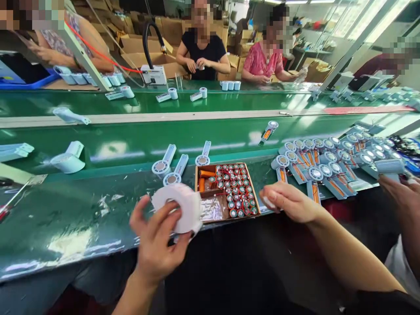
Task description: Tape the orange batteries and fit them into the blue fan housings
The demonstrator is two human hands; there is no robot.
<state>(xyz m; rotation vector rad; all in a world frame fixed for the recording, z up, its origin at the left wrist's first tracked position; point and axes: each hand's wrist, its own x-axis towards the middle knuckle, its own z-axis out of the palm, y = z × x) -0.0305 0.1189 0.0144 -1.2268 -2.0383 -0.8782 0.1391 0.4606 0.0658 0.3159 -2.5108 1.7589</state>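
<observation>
Gripping a white tape roll [179, 208], the left hand [156, 245] has its fingers curled round the rim, just left of the cardboard tray [252, 186] at the near edge of the bench. Right of that tray, the right hand [288, 202] is pinched shut on what looks like a small white piece, too small to name for sure. To my eye the trick here is keeping the roll steady and the pinched bit flat, sticky side clear of the fingers. The tray itself is packed with little round red-and-teal parts [238, 190]. Just beyond the tray lie three pale handled shells [179, 168]; off to its right, a crowd of open fan bodies [323, 164] with orange inside. Farther back, past the green belt [131, 144], two people [203, 52] sit working.
</observation>
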